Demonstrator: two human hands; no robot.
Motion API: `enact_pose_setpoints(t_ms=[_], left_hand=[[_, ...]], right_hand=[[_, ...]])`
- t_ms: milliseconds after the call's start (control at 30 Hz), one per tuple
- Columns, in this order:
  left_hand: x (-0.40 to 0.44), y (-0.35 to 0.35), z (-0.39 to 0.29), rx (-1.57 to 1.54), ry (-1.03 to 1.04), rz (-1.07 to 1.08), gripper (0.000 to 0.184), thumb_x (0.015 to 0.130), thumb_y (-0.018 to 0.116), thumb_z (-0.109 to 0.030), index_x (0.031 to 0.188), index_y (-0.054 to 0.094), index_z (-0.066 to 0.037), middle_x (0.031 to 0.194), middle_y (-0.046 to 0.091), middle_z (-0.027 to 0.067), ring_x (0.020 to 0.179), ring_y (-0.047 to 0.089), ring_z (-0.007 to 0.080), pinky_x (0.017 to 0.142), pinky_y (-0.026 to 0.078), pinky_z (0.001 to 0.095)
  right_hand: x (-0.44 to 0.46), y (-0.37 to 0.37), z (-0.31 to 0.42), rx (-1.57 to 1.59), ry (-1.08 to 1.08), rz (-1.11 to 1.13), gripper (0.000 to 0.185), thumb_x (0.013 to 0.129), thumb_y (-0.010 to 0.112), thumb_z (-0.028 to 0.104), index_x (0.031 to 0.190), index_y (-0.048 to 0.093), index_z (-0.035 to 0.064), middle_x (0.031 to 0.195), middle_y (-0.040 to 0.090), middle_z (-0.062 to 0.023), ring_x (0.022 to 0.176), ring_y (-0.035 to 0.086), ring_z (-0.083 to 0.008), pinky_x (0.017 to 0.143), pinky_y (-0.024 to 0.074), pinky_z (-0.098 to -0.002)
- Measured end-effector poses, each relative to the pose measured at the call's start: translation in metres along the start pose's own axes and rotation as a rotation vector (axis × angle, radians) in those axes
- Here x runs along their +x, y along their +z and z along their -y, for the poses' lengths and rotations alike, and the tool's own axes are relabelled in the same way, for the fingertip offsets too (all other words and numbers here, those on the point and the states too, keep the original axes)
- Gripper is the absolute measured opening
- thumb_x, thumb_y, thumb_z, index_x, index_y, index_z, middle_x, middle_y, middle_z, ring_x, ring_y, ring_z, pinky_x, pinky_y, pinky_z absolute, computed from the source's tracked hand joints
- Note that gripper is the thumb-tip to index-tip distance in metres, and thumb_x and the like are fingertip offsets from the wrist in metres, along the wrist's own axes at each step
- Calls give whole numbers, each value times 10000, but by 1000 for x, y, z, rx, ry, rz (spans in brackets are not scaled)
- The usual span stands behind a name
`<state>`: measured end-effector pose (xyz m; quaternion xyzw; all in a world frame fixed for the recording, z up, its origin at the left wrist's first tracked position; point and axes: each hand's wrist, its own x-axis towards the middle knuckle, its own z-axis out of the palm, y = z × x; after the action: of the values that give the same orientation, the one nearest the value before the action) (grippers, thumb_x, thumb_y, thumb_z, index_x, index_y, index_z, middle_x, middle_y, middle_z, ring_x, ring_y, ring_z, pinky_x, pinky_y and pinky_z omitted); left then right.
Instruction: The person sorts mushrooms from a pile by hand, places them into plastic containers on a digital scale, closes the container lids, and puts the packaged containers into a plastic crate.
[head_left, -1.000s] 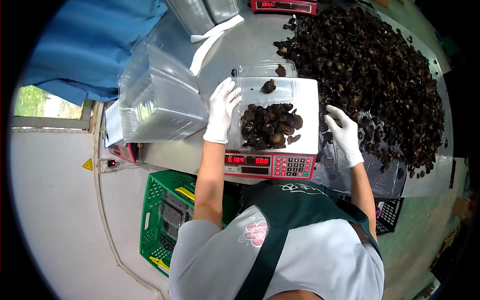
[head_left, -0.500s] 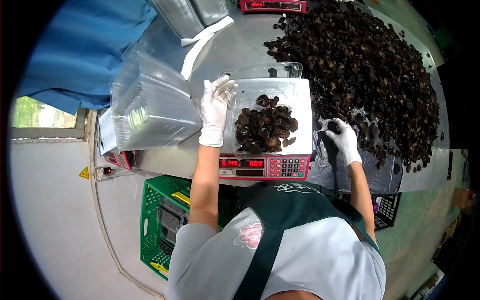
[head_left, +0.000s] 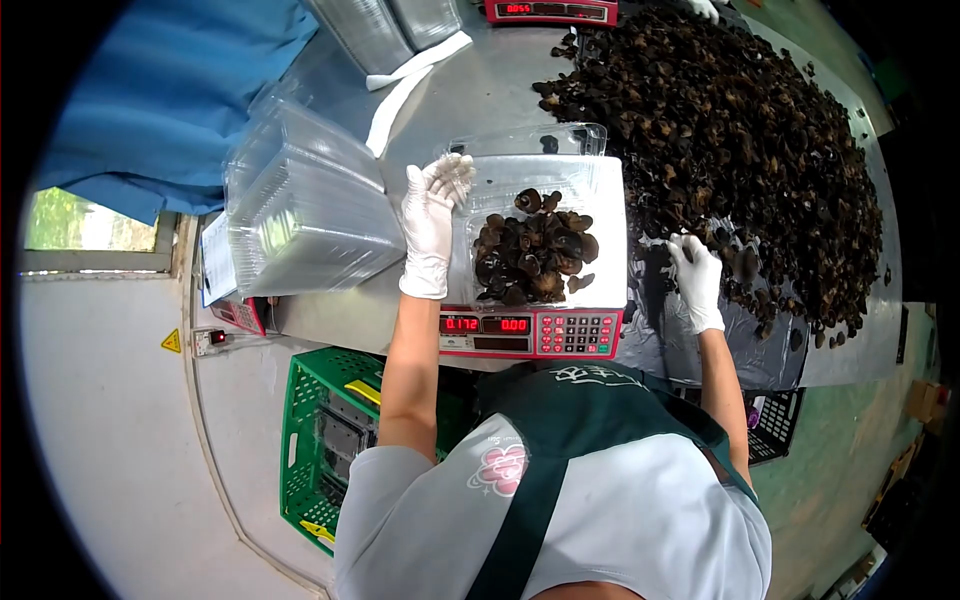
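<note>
1. A stack of clear trays point(head_left: 310, 205) stands by the table's point(head_left: 485, 95) left edge.
2. The left hand point(head_left: 428, 235), gloved, is open beside the left edge of the weighing scale point(head_left: 614, 230), its thumb apart from the fingers.
3. The scale sits at the table's near edge. On it, an open clear tray point(head_left: 573, 180) holds a loose heap of dark fungus pieces point(head_left: 535, 255), mostly toward its near end. The display point(head_left: 485, 325) shows 0.172, so this load seems to be registering.
4. Another scale point(head_left: 550, 12), reading 0.055, stands beyond, toward the far edge.
5. The right hand point(head_left: 697, 285), gloved, is off the tray, between it and the large pile. Its thumb and fingers curl close; whether they grip anything I cannot tell.
6. The large pile point(head_left: 750, 150) spreads toward the table's right edge; a co-worker's gloved hand point(head_left: 704, 9) is at its far side.
</note>
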<state>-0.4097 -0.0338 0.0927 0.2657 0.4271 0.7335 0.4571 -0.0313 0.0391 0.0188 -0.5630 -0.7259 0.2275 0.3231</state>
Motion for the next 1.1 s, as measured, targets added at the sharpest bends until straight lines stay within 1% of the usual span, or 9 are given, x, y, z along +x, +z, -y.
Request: enact_pose_setpoints(t_ms=[100,200,267,367,533,733,867,1000,1100], left_hand=[[0,0,0,74,-9,6,708,947,394,-604,1219,517,39,1218,576,209,1116,567,300,944,456,393],[-1,0,-2,88,12,16,711,948,400,-597,1233,501,47,1236,566,213,1130,562,297,950,454,384],[-3,-2,-1,119,25,3,714,951,404,-588,1253,483,54,1257,555,215,1143,558,293,956,452,370],[-8,0,-4,132,23,11,722,948,414,-588,1265,476,58,1266,553,210,1150,557,282,962,449,359],[-5,5,-1,131,26,-3,711,943,436,-587,1277,479,40,1270,561,184,1145,561,255,953,449,349],[-7,7,0,111,17,-24,678,949,440,-571,1272,490,23,1259,573,171,1137,561,243,948,443,333],[-11,7,1,89,39,-22,668,949,453,-557,1276,482,25,1270,563,175,1166,548,255,966,434,343],[-11,10,3,97,54,-30,668,948,458,-558,1278,483,22,1275,558,180,1170,546,261,976,429,352],[-10,11,5,90,52,-30,671,946,455,-567,1276,487,17,1279,556,178,1174,542,257,982,421,352]], right_hand=[[5,-11,38,-361,-111,215,375,754,750,206,1080,629,65,982,684,-153,882,665,-302,733,528,-387],[-5,17,-20,-610,-140,476,465,733,755,202,1163,610,102,1009,671,-163,906,652,-306,747,536,-403],[-3,12,-18,-599,-96,411,449,743,754,188,1160,628,82,982,687,-163,889,671,-305,756,543,-380],[4,-1,-6,-177,133,194,338,784,740,161,1069,663,-2,916,703,-190,856,707,-251,794,536,-306],[19,-24,98,474,256,210,352,818,725,116,1149,652,21,931,708,-60,814,633,-65,718,525,-233],[27,8,169,269,-476,323,428,764,779,245,1155,657,123,847,684,-99,685,654,-196,633,524,-281],[48,18,163,165,-335,343,293,810,720,218,1089,676,139,926,695,-95,779,677,-228,680,538,-324],[72,29,160,-47,-798,232,238,799,667,110,1036,682,129,977,695,-73,839,675,-261,701,545,-339],[73,32,169,-158,-789,419,230,804,663,119,1033,683,124,943,698,-79,821,670,-266,683,538,-351]])
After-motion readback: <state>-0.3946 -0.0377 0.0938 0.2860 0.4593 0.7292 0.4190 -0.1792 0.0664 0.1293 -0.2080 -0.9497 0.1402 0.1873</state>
